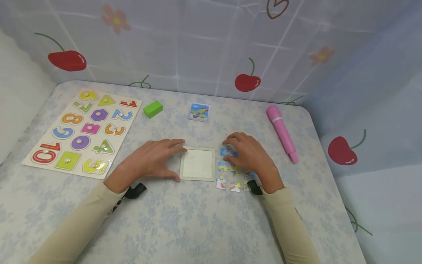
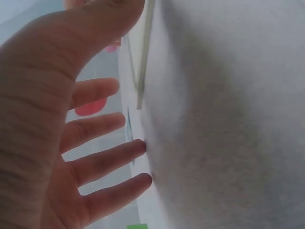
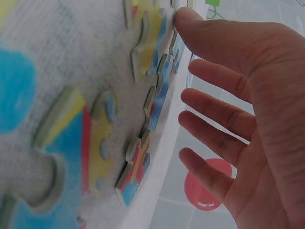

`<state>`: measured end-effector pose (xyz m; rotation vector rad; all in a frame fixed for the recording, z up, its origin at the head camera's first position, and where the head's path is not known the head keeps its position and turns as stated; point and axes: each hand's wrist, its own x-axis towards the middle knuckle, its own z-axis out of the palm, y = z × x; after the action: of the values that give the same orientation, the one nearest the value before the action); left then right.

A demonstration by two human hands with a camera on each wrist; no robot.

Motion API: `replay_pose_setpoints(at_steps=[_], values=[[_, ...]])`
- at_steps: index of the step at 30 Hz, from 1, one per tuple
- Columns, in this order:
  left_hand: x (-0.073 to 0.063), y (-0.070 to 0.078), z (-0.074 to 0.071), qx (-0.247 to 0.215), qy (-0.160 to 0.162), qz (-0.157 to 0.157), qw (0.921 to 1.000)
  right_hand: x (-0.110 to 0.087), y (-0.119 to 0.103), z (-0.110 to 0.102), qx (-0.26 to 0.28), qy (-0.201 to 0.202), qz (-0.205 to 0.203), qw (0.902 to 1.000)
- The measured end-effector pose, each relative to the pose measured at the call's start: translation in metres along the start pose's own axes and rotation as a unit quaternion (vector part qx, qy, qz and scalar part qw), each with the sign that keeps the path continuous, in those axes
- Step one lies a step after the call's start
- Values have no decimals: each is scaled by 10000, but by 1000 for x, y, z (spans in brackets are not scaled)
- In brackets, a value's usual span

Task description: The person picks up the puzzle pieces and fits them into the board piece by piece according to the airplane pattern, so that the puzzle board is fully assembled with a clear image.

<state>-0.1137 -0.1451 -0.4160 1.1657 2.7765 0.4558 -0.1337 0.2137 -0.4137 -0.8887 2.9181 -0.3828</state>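
A square, cream-coloured puzzle frame [image 1: 197, 164] lies flat on the table in front of the person. At its left side is the left hand [image 1: 154, 158], fingers spread, with thumb and fingertips right by the frame's edge. In the left wrist view, the frame's corner [image 2: 139, 90] shows beyond the thumb. Over the loose jigsaw pieces [image 1: 223, 166] to the right of the frame hovers the right hand [image 1: 247, 154], fingers gently bent and holding nothing; it hides some of them. The right wrist view shows several colourful pieces [image 3: 136, 167] lying apart beside that hand.
A number-and-shape peg board [image 1: 82, 134] lies at the left. Toward the back are a green block [image 1: 153, 109] and a small airplane picture card [image 1: 199, 112]. A pink microphone-like toy [image 1: 282, 134] lies at the right. A patterned curtain [image 1: 197, 44] hangs behind the table.
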Motion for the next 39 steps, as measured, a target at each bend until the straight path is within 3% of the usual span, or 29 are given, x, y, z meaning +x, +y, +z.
replay_pose_setpoints(at_steps=[10,21,39], values=[[-4,-5,11,108,278,144,9995,2,0,1,85,-156,-12,9998],[-6,-8,13,214,441,340,9982,5,-9,1,-28,171,-242,9996],[-2,-9,13,210,360,298,9987,33,-41,-6,-365,-87,-302,9988]])
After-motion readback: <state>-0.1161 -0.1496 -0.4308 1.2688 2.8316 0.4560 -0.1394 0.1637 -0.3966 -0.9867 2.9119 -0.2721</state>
